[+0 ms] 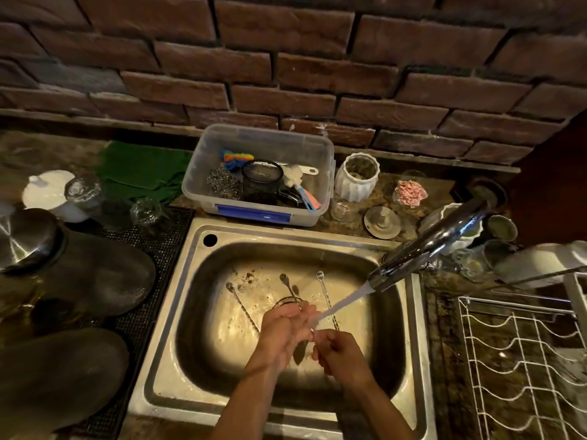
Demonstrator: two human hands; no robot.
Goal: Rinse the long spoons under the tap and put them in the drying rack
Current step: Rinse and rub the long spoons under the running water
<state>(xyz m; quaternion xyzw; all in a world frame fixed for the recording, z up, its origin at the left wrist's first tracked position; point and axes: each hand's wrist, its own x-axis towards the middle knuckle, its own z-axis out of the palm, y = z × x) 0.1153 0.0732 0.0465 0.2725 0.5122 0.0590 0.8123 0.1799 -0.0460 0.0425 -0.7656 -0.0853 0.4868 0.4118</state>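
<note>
Three long twisted-handle spoons lie in the steel sink (190,312): one on the left (241,304), one in the middle (289,289), one to the right (325,293). The tap (425,249) reaches in from the right, and its stream lands where my two hands meet. My right hand (341,352) pinches a thin metal piece, apparently another long spoon (313,332). Fingers of my left hand (284,331) lie fairly straight against it under the water. Most of that spoon is hidden by my hands. The white wire drying rack (521,360) stands to the right of the sink.
A glass rim (283,300) shows in the sink behind my left hand. A clear tub (203,173) of scrubbers sits behind the sink. Dark pans (95,274) and glasses crowd the left mat. Jars, a lid and cups stand around the tap base.
</note>
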